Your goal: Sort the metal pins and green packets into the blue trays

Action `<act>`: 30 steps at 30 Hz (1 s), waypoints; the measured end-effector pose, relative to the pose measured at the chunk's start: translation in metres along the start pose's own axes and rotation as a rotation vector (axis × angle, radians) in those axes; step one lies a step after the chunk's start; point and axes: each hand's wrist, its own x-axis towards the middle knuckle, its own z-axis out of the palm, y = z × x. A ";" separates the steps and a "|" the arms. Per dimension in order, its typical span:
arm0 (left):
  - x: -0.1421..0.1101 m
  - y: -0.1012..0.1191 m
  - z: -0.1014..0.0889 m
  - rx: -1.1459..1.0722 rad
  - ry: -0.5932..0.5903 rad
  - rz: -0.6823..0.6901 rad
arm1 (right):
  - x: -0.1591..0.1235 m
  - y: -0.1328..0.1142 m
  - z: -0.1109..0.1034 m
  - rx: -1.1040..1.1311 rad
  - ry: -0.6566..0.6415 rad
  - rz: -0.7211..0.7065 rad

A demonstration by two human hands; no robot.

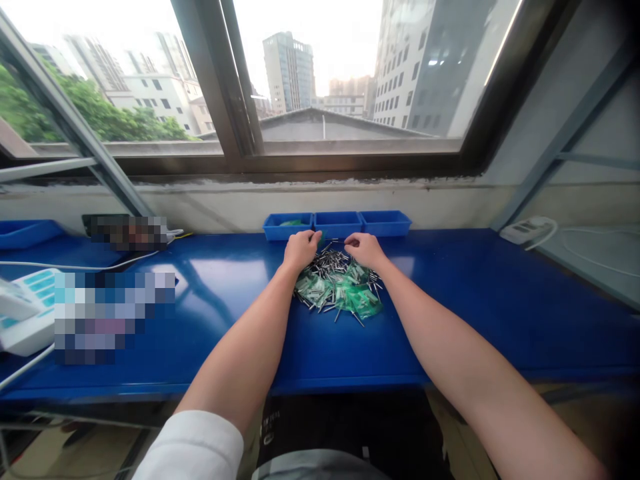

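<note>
My left hand point(301, 249) is closed in a pinch at the far left side of a pile of thin metal pins point(331, 263). A bit of green plastic bag point(321, 236) shows at its fingertips. Opposite it, my right hand point(365, 251) is also pinched. A slim metal pin point(337, 241) appears to stick out leftward from its fingers. Small green plastic bags point(357, 297) with pins in them lie over the near part of the pile. Some loose pins point out toward the front edge.
Three joined blue bins point(337, 225) stand behind the pile against the wall; green plastic lies in the left one. The blue table point(470, 300) carries a power strip point(528, 230) at right. At left are a white-and-teal item point(30, 300), cables and another blue tray point(27, 233).
</note>
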 end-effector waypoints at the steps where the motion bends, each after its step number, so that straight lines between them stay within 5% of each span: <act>1: 0.000 0.002 -0.001 -0.054 0.026 0.014 | -0.001 -0.002 0.000 0.008 0.006 -0.010; 4: 0.000 0.008 -0.003 -0.284 0.020 0.042 | -0.004 -0.009 -0.002 0.072 0.012 -0.065; 8: -0.002 0.018 -0.001 -0.605 -0.176 0.022 | -0.005 -0.016 -0.003 0.235 -0.051 -0.135; 12: -0.003 0.022 0.003 -0.812 -0.279 -0.104 | -0.001 -0.015 -0.004 0.351 -0.078 -0.049; 17: -0.001 0.017 0.005 -0.903 -0.262 -0.205 | 0.002 -0.011 -0.004 0.465 -0.004 0.061; 24: 0.000 0.010 0.008 -0.889 -0.139 -0.093 | 0.002 -0.011 -0.005 0.702 -0.045 0.164; 30: 0.001 0.010 0.006 -0.806 -0.059 -0.001 | 0.002 -0.009 -0.004 0.757 -0.032 0.113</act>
